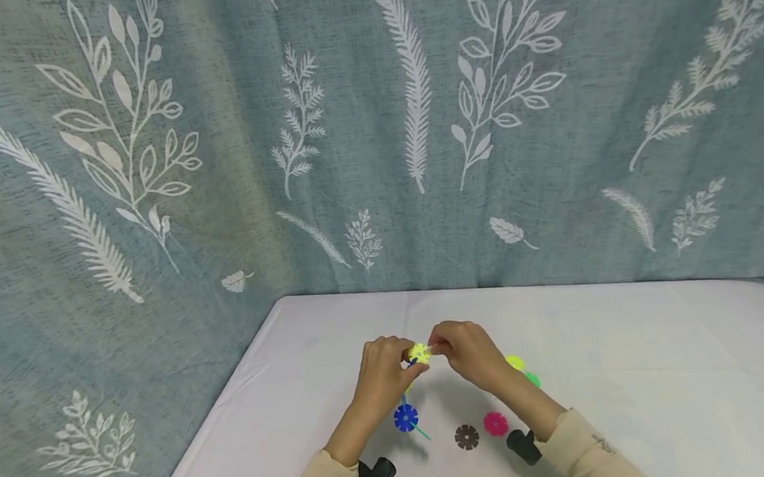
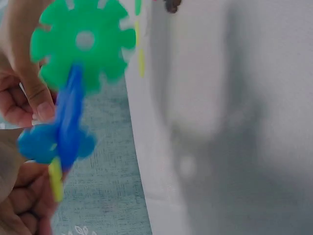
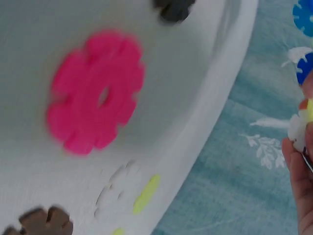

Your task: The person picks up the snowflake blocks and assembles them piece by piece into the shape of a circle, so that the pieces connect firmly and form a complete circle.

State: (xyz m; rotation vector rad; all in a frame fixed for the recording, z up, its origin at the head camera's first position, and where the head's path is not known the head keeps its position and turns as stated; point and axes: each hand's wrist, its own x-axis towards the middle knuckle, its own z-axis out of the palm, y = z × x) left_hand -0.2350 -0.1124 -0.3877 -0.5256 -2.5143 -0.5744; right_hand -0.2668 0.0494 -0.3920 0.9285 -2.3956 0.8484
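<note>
Seen from the head view: left hand and right hand raised together just above a white table, meeting at a yellow notched disc pinched from both sides. Left fingers curled round a small cluster of joined plastic pieces; right fingertips closed on the yellow disc's far edge, apparently lining up a slot so one piece can push into another. Held up off the surface, judging by the shadow beneath, likely for a clear look at the notches.

From the left wrist view: a green disc locked edge-on to a blue piece, with a yellow strip below, all blurred, gripped between thumb and fingers.

Loose on the table below the hands: a blue disc with a thin green stick beside it, a brown disc, a pink disc, and further right, partly behind the right forearm, a yellow-green disc touching a green one. Kept near, seemingly as stock within easy reach. Pink disc filling much of the right wrist view, lying flat.

Behind the table, a blue-grey curtain printed with white leaves and ferns. No brand or label legible; a small dark mark on the right sleeve, too small to read.
</note>
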